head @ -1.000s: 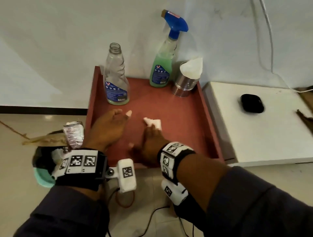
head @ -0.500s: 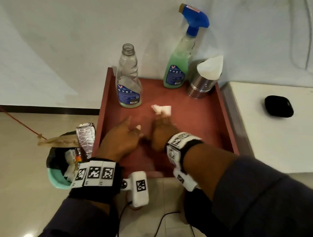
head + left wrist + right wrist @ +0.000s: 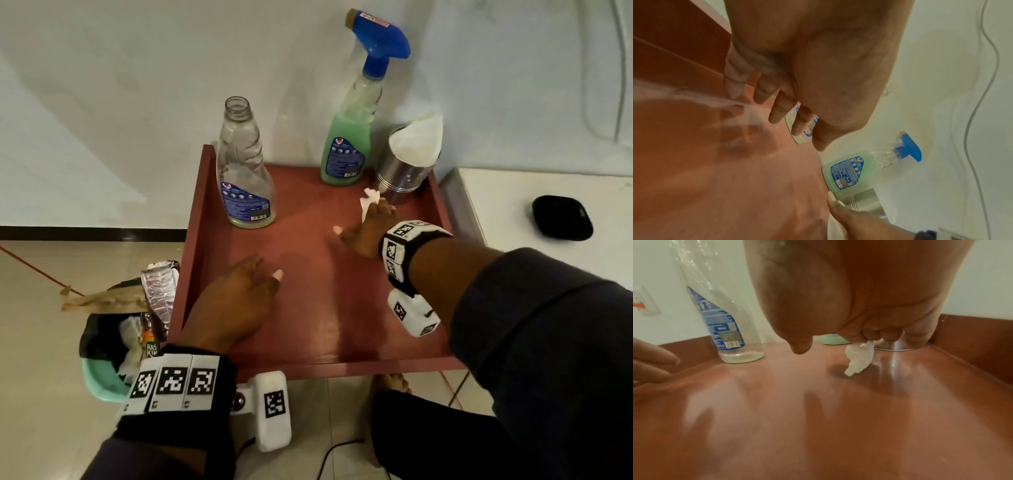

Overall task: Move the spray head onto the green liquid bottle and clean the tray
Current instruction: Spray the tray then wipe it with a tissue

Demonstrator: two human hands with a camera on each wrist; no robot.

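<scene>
The green liquid bottle (image 3: 346,150) stands at the back of the red tray (image 3: 325,308), with the blue spray head (image 3: 380,41) on it. It also shows in the left wrist view as the green bottle (image 3: 849,172). My right hand (image 3: 371,228) pinches a crumpled white tissue (image 3: 369,202) in its curled fingertips, low over the tray's far right, just in front of the steel cup (image 3: 406,171). In the right wrist view the tissue (image 3: 859,360) hangs from those fingers. My left hand (image 3: 239,301) rests on the tray's near left with loose fingers and holds nothing.
A clear, nearly empty bottle (image 3: 246,171) with no cap stands at the tray's back left. The steel cup holds folded white tissues. A full waste bin (image 3: 109,346) sits on the floor to the left. A white table (image 3: 513,212) with a black case (image 3: 561,217) adjoins on the right.
My right hand has carried the tissue from the tray's middle toward the far right, up to the steel cup. The left hand has stayed resting on the tray's near left.
</scene>
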